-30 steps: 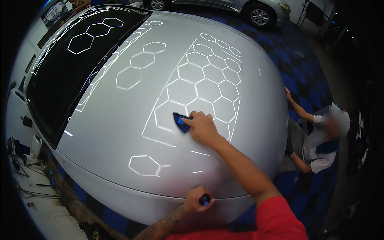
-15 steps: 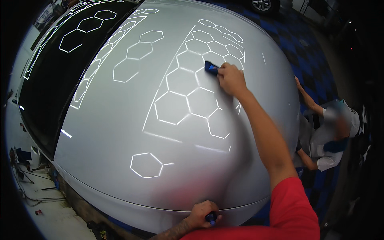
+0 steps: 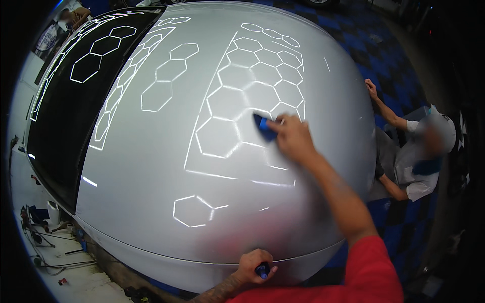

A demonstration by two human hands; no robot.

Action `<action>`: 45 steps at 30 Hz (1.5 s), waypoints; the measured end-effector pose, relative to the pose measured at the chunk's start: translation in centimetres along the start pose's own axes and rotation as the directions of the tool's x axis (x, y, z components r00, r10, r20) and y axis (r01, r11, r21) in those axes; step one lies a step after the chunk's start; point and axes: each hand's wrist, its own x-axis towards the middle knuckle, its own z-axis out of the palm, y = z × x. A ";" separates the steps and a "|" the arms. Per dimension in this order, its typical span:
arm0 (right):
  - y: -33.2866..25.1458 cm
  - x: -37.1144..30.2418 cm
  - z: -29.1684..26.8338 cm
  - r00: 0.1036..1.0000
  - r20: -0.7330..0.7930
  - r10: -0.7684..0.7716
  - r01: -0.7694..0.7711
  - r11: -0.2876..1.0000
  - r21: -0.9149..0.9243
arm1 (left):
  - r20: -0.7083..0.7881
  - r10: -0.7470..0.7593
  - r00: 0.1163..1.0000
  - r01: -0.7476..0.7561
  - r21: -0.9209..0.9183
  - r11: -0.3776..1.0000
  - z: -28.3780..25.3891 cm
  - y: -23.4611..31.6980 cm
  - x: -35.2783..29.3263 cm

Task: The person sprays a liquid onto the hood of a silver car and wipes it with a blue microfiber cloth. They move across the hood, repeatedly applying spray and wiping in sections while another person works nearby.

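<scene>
A silver car hood (image 3: 136, 187) spreads out before me, with bright hexagon light reflections across it. My right hand (image 3: 297, 139), arm stretched over the hood, is closed on a dark blue applicator block (image 3: 262, 126). The block rests on the paint around the hood's middle; the hand's edges are somewhat blurred. Low in the picture, by the near edge of the hood, my left hand (image 3: 251, 264) is wrapped round a small dark blue bottle (image 3: 262, 270). The bottle's tip points toward me, and most of its body is hidden by the fingers.
A co-worker (image 3: 417, 156) in a light shirt and cap crouches at the car's right end, one hand on the bodywork. The dark windshield (image 3: 63, 121) lies left. Cables and tools lie along the white ledge (image 3: 50, 257) at lower left. Blue and black tiles (image 3: 399, 86) cover the floor.
My right hand has drawn the applicator block nearer to me across the hood. My left hand keeps the bottle at nearly the same spot. The view has shifted slightly.
</scene>
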 end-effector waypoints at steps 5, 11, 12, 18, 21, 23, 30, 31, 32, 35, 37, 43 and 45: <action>8.7 11.2 -1.0 0.951 -0.070 0.302 -0.304 0.953 -0.017 | 0.006 0.004 1.000 -0.004 0.033 0.999 -0.1 0.3 0.3; 6.3 5.0 -0.8 0.981 -0.123 0.153 -0.165 0.981 -0.097 | 0.007 -0.033 0.999 0.033 0.043 0.999 -0.4 0.6 0.9; 4.7 2.0 -0.8 0.984 -0.122 0.132 -0.136 0.990 -0.025 | -0.008 -0.039 0.999 0.040 0.040 0.998 -0.3 0.6 1.1; -4.3 -15.2 -0.6 0.993 -0.064 -0.095 0.097 0.995 0.031 | 0.021 0.107 0.994 -0.109 0.148 0.983 2.3 0.2 2.8; -2.7 -14.5 -0.8 0.996 -0.050 -0.081 0.082 0.996 0.023 | 0.050 0.133 0.990 -0.139 0.136 0.981 2.7 -0.1 3.0; 0.8 -10.5 -1.2 0.998 -0.034 0.052 -0.051 0.999 0.009 | 0.054 0.121 0.991 -0.126 0.117 0.985 2.4 -0.2 2.9; 12.1 4.6 -2.6 0.931 -0.087 0.355 -0.358 0.934 -0.010 | 0.085 0.103 0.991 -0.113 0.128 0.985 2.2 -0.4 3.0; 12.5 5.1 -2.7 0.917 -0.076 0.391 -0.392 0.920 -0.003 | 0.091 0.097 0.991 -0.108 0.128 0.986 2.3 -0.4 3.0; 12.3 4.7 -2.7 0.928 -0.102 0.359 -0.362 0.932 -0.021 | 0.088 0.100 0.991 -0.110 0.112 0.988 2.3 -0.5 3.0; 9.1 -0.5 -2.5 0.934 -0.134 0.330 -0.339 0.939 -0.051 | 0.087 0.098 0.991 -0.107 0.097 0.990 2.3 -0.6 2.8; 5.6 -6.8 -2.1 0.952 -0.176 0.251 -0.256 0.967 -0.007 | 0.087 0.114 0.990 -0.125 0.139 0.982 2.2 -0.9 2.9; -0.2 -18.9 -2.1 0.986 -0.127 0.110 -0.106 0.994 0.041 | 0.057 0.125 0.991 -0.133 0.163 0.978 2.1 -0.6 2.9; 2.1 -16.4 -2.8 0.988 -0.077 0.136 -0.135 0.991 0.020 | 0.038 0.123 0.992 -0.128 0.173 0.977 2.2 -0.4 2.9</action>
